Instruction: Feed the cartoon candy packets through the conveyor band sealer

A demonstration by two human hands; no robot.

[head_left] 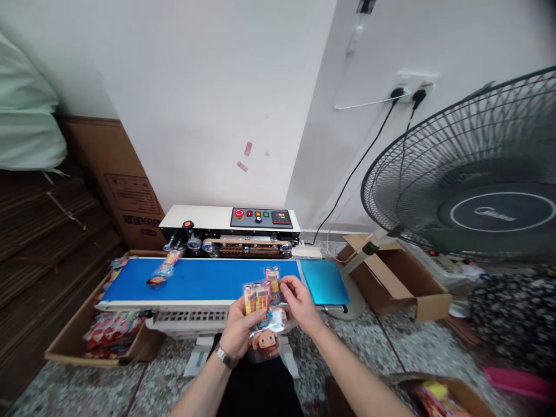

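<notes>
We hold a clear toy packet (263,315) upright between both hands, just off the blue belt's (204,280) near edge: left hand (238,331) clasps its side, right hand (299,301) pinches its top.

Blue conveyor belt (208,280) of the sealing machine (230,223), one toy packet (164,270) lying at its nine o'clock end, speckled floor (373,341) beneath, cardboard box (397,278) at three o'clock.

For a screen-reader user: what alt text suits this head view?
Left hand and right hand hold clear toy packets before a sealing machine's blue conveyor belt, where another packet lies. A fan stands right.
</notes>
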